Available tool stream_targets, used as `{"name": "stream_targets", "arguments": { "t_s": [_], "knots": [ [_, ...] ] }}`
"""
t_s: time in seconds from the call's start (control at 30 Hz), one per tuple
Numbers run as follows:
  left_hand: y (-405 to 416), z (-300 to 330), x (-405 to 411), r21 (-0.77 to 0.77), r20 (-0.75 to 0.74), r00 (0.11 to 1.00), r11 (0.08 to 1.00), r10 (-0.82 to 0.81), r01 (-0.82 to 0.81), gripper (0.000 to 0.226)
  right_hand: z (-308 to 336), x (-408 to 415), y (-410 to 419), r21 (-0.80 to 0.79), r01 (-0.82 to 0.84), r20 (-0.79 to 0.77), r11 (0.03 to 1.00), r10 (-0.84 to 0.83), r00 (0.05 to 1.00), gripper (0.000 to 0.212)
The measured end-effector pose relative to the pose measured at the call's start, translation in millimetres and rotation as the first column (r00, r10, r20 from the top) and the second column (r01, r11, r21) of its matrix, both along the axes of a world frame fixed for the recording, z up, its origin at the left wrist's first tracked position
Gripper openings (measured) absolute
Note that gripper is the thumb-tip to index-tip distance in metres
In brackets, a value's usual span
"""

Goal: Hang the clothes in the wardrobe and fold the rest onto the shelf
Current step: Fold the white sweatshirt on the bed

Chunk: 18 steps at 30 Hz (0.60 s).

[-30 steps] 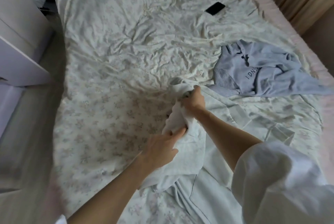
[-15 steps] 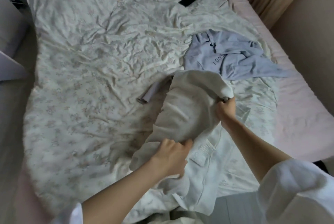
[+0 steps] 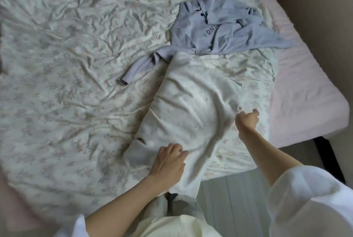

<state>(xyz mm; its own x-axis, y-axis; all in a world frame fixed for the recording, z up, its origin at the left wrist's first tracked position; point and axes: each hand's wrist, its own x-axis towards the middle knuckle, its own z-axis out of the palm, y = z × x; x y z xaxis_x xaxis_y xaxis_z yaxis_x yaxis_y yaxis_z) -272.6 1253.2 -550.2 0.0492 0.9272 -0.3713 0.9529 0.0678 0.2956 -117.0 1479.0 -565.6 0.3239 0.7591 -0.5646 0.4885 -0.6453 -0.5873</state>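
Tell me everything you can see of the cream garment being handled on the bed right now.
The cream garment looks like soft, thick knit, plain and creased. It lies spread on the floral duvet, near end hanging off the bed edge. The left hand rests on its lower part; the right hand pinches its right edge. Its far end overlaps the lilac sweatshirt. A small slit shows near the lower left.

Two garments: one cream top (image 3: 191,106), one blue sweatshirt (image 3: 219,26). One quilt (image 3: 66,64), one bed (image 3: 305,93). Two hands.

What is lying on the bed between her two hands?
In the head view, the white garment spans the stretch: the left hand rests on it and the right hand pinches its edge.
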Motion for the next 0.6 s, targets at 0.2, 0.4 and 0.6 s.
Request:
{"name": "stream_targets", "arguments": {
  "t_s": [0.2,0.4,0.6],
  "knots": [
    [-15.5,-22.6,-42.4,-0.12,-0.054,0.918,0.911,0.392,-0.396,0.084,15.6,-43.3,-56.4,0.206,-0.904,0.495,0.376,0.757,0.427,0.061],
    [-47.3,-43.9,-48.4,-0.409,-0.045,0.882,0.797,0.47,-0.445,0.094,-21.6,-65.5,-94.4,-0.194,-0.979,0.389,-0.056,0.912,-0.129,0.062],
    [-46.1,-32.9,-63.1,-0.414,0.004,0.811,0.739,0.585,-0.531,0.05,-25.9,-22.2,-81.0,-0.405,-0.89,0.16,0.208,0.975,0.155,0.071]
  ]
}}
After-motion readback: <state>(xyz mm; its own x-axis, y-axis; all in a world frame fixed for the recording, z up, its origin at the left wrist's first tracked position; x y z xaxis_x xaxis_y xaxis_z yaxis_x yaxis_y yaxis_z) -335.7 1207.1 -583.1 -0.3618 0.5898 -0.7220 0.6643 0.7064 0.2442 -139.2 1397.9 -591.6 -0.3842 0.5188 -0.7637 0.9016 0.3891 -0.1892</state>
